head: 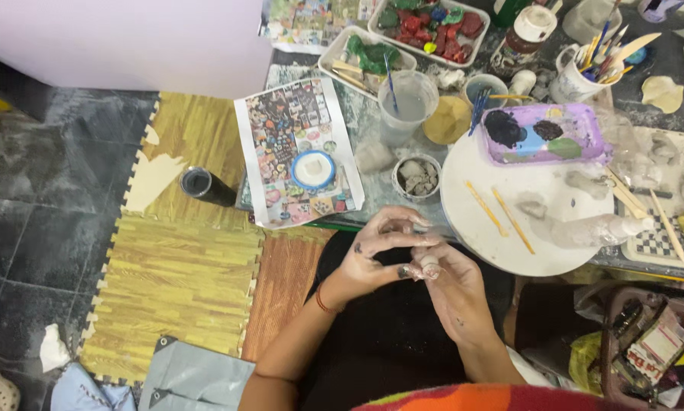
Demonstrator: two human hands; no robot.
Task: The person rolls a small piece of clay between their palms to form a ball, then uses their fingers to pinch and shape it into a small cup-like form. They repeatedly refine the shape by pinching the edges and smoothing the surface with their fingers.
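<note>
A small pale lump of clay [430,266] sits between the fingertips of both my hands, held over my lap just in front of the table edge. My left hand [380,251] curls over it from the left, fingers smeared grey, a red band on the wrist. My right hand [452,285] cups it from below and the right. Just beyond the hands lies a round white board [524,213] with two thin wooden sticks [502,213] and bits of clay on it.
A purple paint palette [543,133], a clear cup of cloudy water [408,103], a small tub of clay [418,177], a printed sheet [296,148] with a blue-rimmed dish, trays of coloured pieces and a mug of brushes [585,72] crowd the table. A dark cylinder [205,186] lies on wood-pattern floor mats.
</note>
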